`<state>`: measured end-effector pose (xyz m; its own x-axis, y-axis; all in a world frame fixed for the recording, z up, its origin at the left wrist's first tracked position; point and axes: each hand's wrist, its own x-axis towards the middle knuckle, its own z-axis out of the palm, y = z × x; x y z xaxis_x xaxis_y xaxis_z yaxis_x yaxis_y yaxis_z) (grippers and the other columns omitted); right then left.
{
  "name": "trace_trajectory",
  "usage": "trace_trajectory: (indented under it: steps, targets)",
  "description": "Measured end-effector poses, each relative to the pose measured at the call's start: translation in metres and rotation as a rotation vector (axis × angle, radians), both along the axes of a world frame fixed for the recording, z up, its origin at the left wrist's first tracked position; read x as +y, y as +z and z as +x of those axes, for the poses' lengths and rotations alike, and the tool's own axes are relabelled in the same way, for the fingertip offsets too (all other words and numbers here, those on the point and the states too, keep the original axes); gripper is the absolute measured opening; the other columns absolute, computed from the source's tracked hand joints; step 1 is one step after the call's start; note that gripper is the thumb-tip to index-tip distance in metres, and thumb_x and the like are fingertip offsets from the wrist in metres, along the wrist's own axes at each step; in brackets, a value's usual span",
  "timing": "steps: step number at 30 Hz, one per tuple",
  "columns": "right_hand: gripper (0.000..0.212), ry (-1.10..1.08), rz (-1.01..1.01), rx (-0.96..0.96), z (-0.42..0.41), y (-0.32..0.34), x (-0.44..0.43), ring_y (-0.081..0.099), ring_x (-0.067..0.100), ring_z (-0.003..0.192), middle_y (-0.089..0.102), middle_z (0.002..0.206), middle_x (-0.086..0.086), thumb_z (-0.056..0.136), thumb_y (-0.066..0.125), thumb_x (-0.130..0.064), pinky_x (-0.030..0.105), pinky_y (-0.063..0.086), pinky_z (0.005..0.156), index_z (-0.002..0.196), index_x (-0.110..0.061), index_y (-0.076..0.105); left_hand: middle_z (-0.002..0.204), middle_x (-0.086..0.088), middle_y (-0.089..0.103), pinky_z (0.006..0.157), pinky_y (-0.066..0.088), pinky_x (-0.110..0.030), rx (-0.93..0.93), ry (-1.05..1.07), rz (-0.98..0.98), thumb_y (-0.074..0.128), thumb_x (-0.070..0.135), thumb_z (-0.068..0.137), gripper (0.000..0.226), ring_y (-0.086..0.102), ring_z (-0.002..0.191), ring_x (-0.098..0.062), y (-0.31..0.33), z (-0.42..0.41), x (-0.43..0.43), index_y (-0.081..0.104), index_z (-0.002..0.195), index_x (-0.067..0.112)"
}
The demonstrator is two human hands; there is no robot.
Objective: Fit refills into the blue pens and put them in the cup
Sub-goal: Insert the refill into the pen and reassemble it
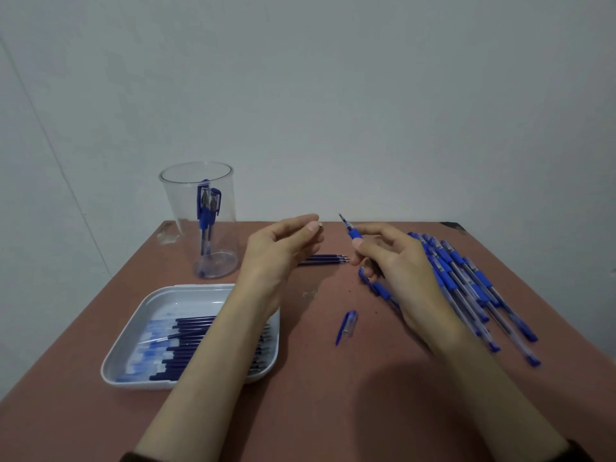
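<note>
On the reddish-brown table stands one clear plastic cup with two capped blue pens upright inside it. There is also one white tray of dark blue refills, about a dozen, partly hidden by the left forearm. Three loose refills lie side by side between the hands, and one loose pen cap lies nearer the person. At the right, a heap of blue pens overlaps too much for a sure count. The right hand grips one uncapped pen, clear-barrelled with a blue grip, its front end slanting up and away. The left hand pinches a small pale piece between thumb and forefinger; it is too small to identify. The cup sits near the far-left corner, the tray near the left edge and the heap toward the right edge. Bare tabletop lies between tray and heap, around the cap.
</note>
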<state>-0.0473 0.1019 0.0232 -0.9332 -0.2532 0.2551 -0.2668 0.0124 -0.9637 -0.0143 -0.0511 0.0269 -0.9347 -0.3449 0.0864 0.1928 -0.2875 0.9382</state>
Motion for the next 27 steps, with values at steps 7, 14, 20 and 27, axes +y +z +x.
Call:
trace_trajectory:
  steps: [7, 14, 20, 27]
  targets:
    - [0.018, 0.001, 0.128, 0.123, 0.0022, -0.0008, -0.0021, 0.052, 0.002, 0.052, 0.064, 0.066, 0.007, 0.088, 0.064, -0.011, 0.019, 0.043, 0.053, 0.086, -0.029, 0.067, 0.084, -0.005, 0.071, 0.071, 0.055, -0.017, 0.022, -0.044, 0.092, 0.063, 0.003, 0.085, 0.010, 0.069, 0.076, -0.010, 0.0018, 0.0013, 0.0007, 0.069, 0.093, 0.005]
    - [0.016, -0.033, 0.216, 0.206, 0.0009, -0.0052, -0.0015, 0.058, 0.025, 0.063, 0.066, 0.072, 0.015, 0.087, 0.066, -0.017, 0.033, 0.049, 0.063, 0.087, -0.032, 0.069, 0.078, -0.003, 0.072, 0.068, 0.052, -0.016, 0.041, -0.071, 0.040, 0.065, 0.004, 0.083, 0.009, 0.069, 0.075, -0.010, 0.0001, 0.0006, 0.0021, 0.070, 0.090, 0.007]
    - [0.019, -0.101, 0.293, 0.309, -0.0013, -0.0097, -0.0021, 0.063, 0.023, 0.068, 0.066, 0.067, 0.002, 0.086, 0.067, -0.019, 0.035, 0.051, 0.063, 0.086, -0.038, 0.068, 0.074, 0.000, 0.072, 0.069, 0.053, -0.018, 0.035, -0.027, -0.173, 0.069, 0.005, 0.083, 0.015, 0.068, 0.073, -0.011, -0.0036, 0.0006, 0.0041, 0.069, 0.095, 0.014]
    - [0.013, 0.053, 0.083, -0.040, 0.0041, -0.0027, -0.0019, 0.046, 0.007, 0.046, 0.063, 0.065, 0.009, 0.090, 0.062, -0.014, 0.024, 0.035, 0.046, 0.092, -0.020, 0.073, 0.080, -0.002, 0.074, 0.070, 0.051, -0.018, 0.116, -0.025, -0.237, 0.069, 0.007, 0.083, 0.024, 0.069, 0.079, -0.011, -0.0022, 0.0020, 0.0041, 0.064, 0.103, 0.018]
